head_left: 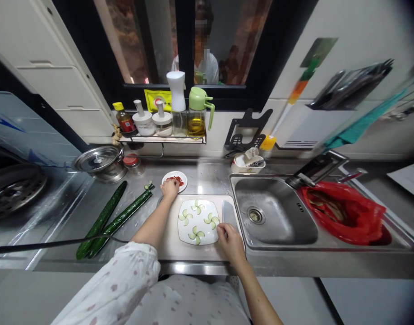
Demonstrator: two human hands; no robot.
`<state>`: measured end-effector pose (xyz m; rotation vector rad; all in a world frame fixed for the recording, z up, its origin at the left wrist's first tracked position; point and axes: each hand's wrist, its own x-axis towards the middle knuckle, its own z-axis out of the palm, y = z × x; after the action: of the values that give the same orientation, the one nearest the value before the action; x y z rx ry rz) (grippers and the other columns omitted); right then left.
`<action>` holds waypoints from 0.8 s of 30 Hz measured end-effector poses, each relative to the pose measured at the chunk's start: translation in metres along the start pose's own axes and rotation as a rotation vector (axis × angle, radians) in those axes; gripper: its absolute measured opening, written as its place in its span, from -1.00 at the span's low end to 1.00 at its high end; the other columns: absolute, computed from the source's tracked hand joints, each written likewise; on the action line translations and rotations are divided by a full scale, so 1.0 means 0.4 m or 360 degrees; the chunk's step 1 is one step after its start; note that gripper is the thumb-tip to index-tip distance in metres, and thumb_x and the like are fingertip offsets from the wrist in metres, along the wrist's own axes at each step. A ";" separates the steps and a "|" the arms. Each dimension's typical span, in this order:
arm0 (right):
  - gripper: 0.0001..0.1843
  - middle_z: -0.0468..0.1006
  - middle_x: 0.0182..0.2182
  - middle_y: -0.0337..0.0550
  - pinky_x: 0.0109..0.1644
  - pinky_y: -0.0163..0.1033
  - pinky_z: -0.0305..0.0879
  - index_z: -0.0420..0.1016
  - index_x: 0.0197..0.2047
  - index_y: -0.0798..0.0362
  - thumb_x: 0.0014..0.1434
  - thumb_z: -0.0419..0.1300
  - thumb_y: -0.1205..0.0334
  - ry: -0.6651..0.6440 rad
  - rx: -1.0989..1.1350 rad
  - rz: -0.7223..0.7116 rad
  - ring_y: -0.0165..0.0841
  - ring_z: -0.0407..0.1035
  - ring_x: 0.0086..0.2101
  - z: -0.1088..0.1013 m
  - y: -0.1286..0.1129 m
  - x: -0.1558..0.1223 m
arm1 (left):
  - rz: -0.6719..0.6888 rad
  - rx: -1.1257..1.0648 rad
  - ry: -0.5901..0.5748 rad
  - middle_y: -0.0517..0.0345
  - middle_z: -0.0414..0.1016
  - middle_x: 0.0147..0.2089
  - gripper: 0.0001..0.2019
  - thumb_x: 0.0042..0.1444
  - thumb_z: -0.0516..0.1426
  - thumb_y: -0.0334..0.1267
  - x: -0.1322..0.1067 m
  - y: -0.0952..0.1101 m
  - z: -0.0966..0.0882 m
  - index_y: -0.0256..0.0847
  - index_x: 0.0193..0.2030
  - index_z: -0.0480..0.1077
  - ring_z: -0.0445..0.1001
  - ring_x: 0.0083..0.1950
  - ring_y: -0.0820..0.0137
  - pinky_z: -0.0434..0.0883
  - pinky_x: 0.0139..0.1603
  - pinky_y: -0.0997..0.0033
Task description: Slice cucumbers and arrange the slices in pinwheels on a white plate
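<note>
My left hand (pixel 170 188) reaches over a small white dish (pixel 183 176), fingers bunched together at the chopped red pieces (pixel 178 180); what they pinch is hidden. A white square plate (pixel 198 223) lies on a pale cutting board (pixel 173 253). On it, thin cucumber slices (pixel 196 235) form several pinwheel shapes. At the plate's right edge is my right hand (pixel 231 242), thumb and fingers closed; I cannot tell whether it touches the rim or holds a small piece. A knife (pixel 228 212) with a broad blade lies on the board just beyond that hand, its handle not visible.
Two cucumbers (pixel 107 211) lie at the left, with cut ends (pixel 148 185) nearby. Behind are a lidded steel pot (pixel 100 162), a red-lidded jar (pixel 134 164) and a condiment shelf (pixel 166 139). Right stand the sink (pixel 276 234) and a red plastic bag (pixel 349 216). A dark cable (pixel 58 246) crosses the left.
</note>
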<state>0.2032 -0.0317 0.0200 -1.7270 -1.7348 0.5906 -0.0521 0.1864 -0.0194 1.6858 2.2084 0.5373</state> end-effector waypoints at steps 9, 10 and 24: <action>-0.69 0.53 -0.35 -0.09 -0.21 -0.24 0.25 0.46 -0.28 0.03 0.27 -0.04 0.10 -0.0034 0.0015 -0.0055 -0.28 0.40 -0.31 0.020 -0.014 0.021 | -0.0414 -0.1332 -0.0069 0.09 0.57 -0.32 -0.92 -0.08 0.25 -0.28 -0.013 -0.021 -0.013 -0.21 -0.41 0.53 0.47 -0.23 0.34 0.32 -0.18 0.43; -0.69 0.53 -0.36 -0.09 -0.22 -0.24 0.24 0.46 -0.28 0.04 0.27 -0.04 0.10 -0.0035 0.0021 -0.0059 -0.28 0.39 -0.31 0.022 -0.017 0.023 | -0.0434 -0.1389 -0.0096 0.09 0.57 -0.32 -0.91 -0.07 0.24 -0.29 -0.014 -0.020 -0.017 -0.23 -0.39 0.53 0.46 -0.28 0.39 0.33 -0.24 0.47; -0.71 0.53 -0.38 -0.11 -0.23 -0.27 0.23 0.46 -0.30 0.04 0.26 -0.03 0.11 -0.0066 0.0108 -0.0152 -0.31 0.38 -0.35 0.045 -0.046 0.039 | -0.0716 -0.2252 -0.0515 0.08 0.55 -0.38 -0.90 0.04 0.23 -0.36 -0.061 -0.016 -0.106 -0.34 -0.30 0.45 0.30 -0.61 0.68 0.01 -0.71 0.70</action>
<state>0.1781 -0.0152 0.0218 -1.5865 -1.7942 0.6389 -0.0707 0.1570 0.0156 0.4499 1.2217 1.1679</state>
